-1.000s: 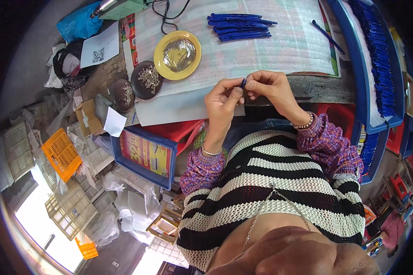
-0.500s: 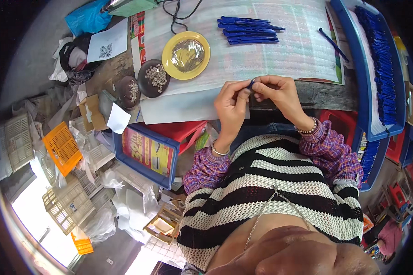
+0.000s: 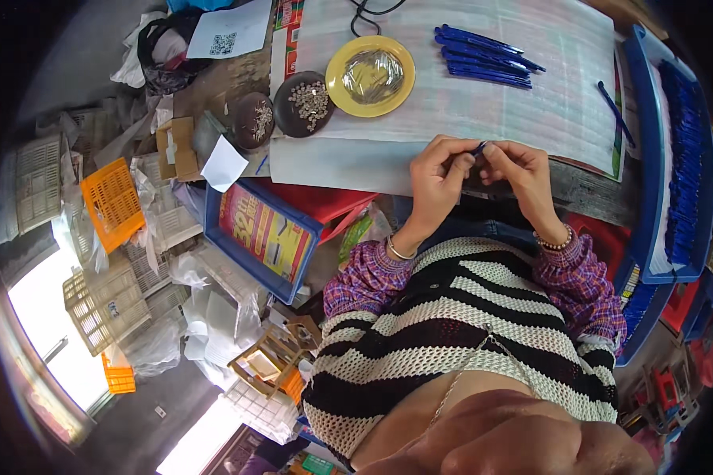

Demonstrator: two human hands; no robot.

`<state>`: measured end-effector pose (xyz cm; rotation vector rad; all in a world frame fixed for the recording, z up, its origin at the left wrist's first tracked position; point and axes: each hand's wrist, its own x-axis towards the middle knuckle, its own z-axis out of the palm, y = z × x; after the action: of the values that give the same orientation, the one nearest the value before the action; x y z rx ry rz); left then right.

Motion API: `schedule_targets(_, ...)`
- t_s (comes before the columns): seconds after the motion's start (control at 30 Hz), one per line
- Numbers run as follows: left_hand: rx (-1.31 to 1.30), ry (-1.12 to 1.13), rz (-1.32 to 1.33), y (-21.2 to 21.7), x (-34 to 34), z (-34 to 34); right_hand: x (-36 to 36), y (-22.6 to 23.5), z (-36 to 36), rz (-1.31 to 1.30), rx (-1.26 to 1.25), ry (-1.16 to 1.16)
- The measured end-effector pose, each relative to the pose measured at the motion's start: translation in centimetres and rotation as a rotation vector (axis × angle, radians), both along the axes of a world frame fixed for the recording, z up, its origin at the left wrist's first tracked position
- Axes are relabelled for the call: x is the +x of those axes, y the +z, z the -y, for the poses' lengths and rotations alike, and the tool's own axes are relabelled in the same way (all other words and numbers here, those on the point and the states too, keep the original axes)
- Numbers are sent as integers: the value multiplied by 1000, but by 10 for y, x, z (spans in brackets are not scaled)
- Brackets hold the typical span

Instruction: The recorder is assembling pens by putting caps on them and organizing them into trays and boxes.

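At the table's near edge my two hands meet over a small dark-blue piece, mostly hidden by the fingers. My left hand pinches it between thumb and forefinger. From the other side my right hand grips it, thumb and fingers pressed together. Beyond the hands lies a pile of slim dark-blue pieces on the white sheet. A single slim blue piece rests apart, to the right. Further left, a yellow plate holds thin shiny metal pins. Beside it two dark round dishes hold small metal bits, a larger dish and a smaller dish.
A blue tray packed with slim blue pieces stands at the right. Below the table's left side sits another blue tray with a printed sheet. An orange crate and several pale crates lie at far left. A black cable crosses the far edge.
The view has shifted, so the table's things appear further right and mostly higher. Both hands keep hold of the small blue piece, with slight finger movement.
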<state>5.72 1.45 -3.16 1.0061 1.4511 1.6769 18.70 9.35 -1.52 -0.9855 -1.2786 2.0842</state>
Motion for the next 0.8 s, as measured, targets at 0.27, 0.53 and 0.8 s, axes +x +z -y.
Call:
schedule_targets(0.27, 4, -26, 37, 4, -1, 0, -1, 3, 1, -8, -23, 14)
schedule_targets(0.53, 24, -49, 61, 9, 0, 1, 3, -1, -2, 17, 255, 46)
schedule_targets(0.8, 8, -42, 51, 8, 1, 0, 3, 3, -3, 30, 122, 12)
